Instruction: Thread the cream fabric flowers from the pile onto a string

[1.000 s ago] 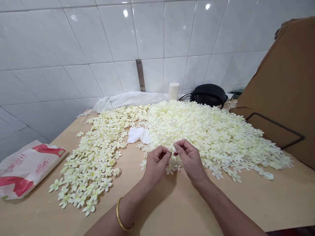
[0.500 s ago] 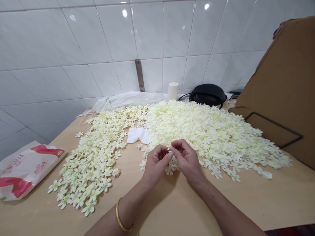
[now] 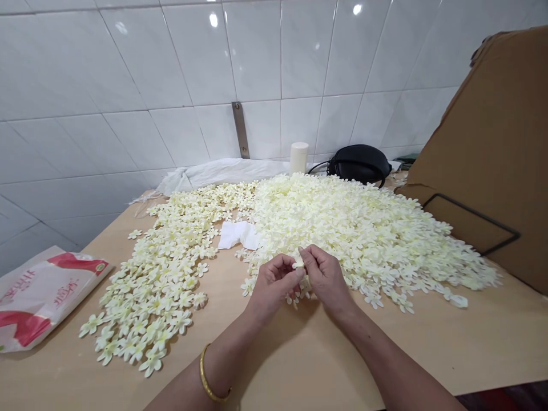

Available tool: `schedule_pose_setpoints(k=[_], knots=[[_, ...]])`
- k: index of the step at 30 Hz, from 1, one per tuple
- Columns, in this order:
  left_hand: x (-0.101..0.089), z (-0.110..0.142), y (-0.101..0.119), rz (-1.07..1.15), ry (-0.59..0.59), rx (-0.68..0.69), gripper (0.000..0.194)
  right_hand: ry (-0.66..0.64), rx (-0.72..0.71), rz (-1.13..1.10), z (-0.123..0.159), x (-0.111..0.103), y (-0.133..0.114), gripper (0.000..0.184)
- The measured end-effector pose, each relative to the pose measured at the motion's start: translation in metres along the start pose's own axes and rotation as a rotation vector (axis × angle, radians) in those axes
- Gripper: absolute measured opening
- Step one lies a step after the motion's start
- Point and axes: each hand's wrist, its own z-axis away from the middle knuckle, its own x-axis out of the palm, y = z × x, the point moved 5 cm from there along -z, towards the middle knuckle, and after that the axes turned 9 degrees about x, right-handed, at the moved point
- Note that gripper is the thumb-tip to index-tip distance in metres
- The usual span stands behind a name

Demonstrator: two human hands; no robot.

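Note:
Both hands meet in front of a large heap of pale cream artificial flowers point(image 3: 342, 222). Between thumb and fingers, my left hand point(image 3: 274, 285) pinches a small pale flower point(image 3: 298, 262), partly covered by the fingertips. My right hand point(image 3: 324, 279) is closed at the other side of that flower, thumb and forefinger pressed together at its edge; whether they grip it too is hard to make out. A second, looser spread of yellowish-centred flowers point(image 3: 158, 279) lies to the left of my hands. Beyond my left hand rests a white piece of paper point(image 3: 238, 234).
A white and red plastic packet point(image 3: 51, 297) lies at the far left. At the back stand a white cylinder point(image 3: 298, 158) and a black rounded case point(image 3: 359, 164), near a white plastic sheet point(image 3: 231, 169). A large cardboard piece point(image 3: 492, 154) rises on the right, before the tiled wall.
My right thumb and forefinger have shifted slightly up over the flower, and more of it shows between the hands. The view has moved a little; the heaps look the same.

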Motion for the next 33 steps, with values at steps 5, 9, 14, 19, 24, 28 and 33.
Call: schedule_pose_setpoints(k=[5, 9, 14, 19, 24, 28, 33], knots=[[-0.007, -0.003, -0.001, -0.007, 0.071, 0.036, 0.020, -0.117, -0.036, -0.067, 0.003, 0.003, -0.006, 0.020], [-0.010, -0.002, 0.000, -0.054, 0.130, 0.051, 0.019, -0.248, 0.050, -0.217, 0.002, 0.006, -0.002, 0.015], [-0.007, -0.003, 0.002, -0.038, 0.067, 0.063, 0.021, -0.143, 0.015, -0.093, 0.002, 0.004, 0.000, 0.020], [-0.003, -0.003, 0.000, 0.026, 0.033, 0.031, 0.021, -0.007, -0.075, 0.090, 0.002, 0.002, -0.004, 0.028], [-0.002, -0.001, -0.004, 0.046, 0.075, 0.011, 0.018, 0.016, -0.054, 0.093, -0.001, 0.002, -0.002, 0.038], [-0.002, -0.001, -0.006, 0.060, 0.096, -0.006, 0.020, 0.102, -0.072, 0.113, -0.004, -0.007, -0.001, 0.040], [-0.005, -0.002, -0.007, 0.070, 0.126, 0.011, 0.021, 0.370, -0.214, 0.280, -0.006, -0.027, -0.007, 0.016]])
